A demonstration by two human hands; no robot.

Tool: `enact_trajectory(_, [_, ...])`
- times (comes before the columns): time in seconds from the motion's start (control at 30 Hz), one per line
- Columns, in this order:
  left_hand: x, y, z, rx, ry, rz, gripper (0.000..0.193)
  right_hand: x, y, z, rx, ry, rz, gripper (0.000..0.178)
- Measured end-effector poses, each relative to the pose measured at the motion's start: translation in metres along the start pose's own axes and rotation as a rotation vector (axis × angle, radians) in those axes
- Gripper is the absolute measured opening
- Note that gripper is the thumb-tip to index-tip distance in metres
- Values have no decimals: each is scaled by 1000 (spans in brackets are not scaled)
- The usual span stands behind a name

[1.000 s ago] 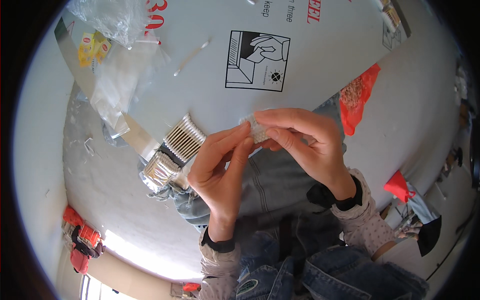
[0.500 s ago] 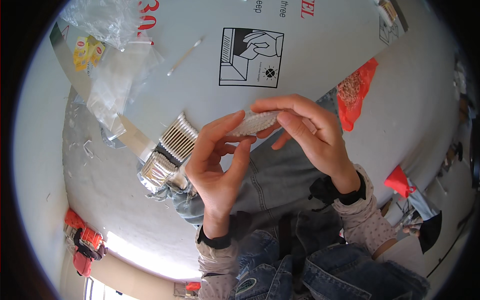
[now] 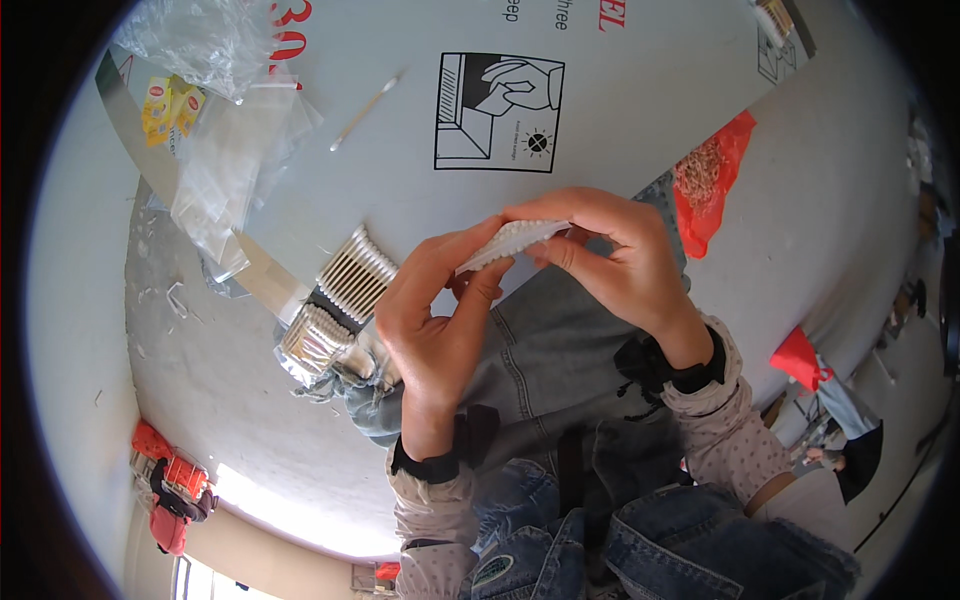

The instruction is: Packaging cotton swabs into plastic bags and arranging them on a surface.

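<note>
A flat bundle of cotton swabs (image 3: 515, 240) is held between both hands above my lap, its white tips facing up in a long narrow row. My left hand (image 3: 432, 315) pinches the bundle's left end between thumb and fingers. At the other end, my right hand (image 3: 635, 265) has its thumb below and its fingers over the far side. Clear film seems to edge the bundle, though the fingers hide part of it. Left of my left hand lies a row of cotton swabs (image 3: 358, 275) with bare sticks showing. Beside it sits a second bunch of swabs (image 3: 316, 338) in clear wrapping.
A single cotton swab (image 3: 364, 114) lies on the grey printed board (image 3: 400, 200). Clear plastic bags (image 3: 235, 150) and yellow packets (image 3: 170, 110) are at the far left. A red bag of small pinkish pieces (image 3: 708, 175) is at the board's right edge.
The bundle has tilted and its left end has dropped slightly. Both hands have closed in on it, the right thumb and fingers drawing together at its right end.
</note>
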State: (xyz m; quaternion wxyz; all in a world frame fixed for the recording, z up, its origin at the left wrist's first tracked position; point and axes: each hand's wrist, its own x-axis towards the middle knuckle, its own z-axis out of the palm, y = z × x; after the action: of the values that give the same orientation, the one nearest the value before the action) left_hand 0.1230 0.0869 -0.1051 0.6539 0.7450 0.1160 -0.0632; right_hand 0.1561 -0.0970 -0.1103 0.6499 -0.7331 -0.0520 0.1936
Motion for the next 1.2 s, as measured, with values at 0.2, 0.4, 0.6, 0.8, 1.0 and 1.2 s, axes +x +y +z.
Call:
enact_trajectory(0.2, [8, -2, -4, 130, -52, 107, 33, 3, -5, 0, -36, -44, 66, 33])
enact_trajectory(0.4, [9, -4, -3, 96, -47, 84, 28, 8, -4, 2, -74, -51, -20, 30])
enact_trajectory(0.6, [11, -4, -9, 226, -102, 215, 29, 8, -5, 0, -158, -64, -58, 25])
enact_trajectory(0.8, [9, 2, -2, 56, -31, 16, 29, 4, 2, 5, 40, 11, 77, 25])
enact_trajectory(1.0, [7, -3, -7, 45, -52, 25, 27, 7, -8, -3, -45, -97, 76, 28])
enact_trajectory(1.2, [7, 2, -5, 190, -32, 105, 26, 5, 0, -3, -99, -53, -30, 28])
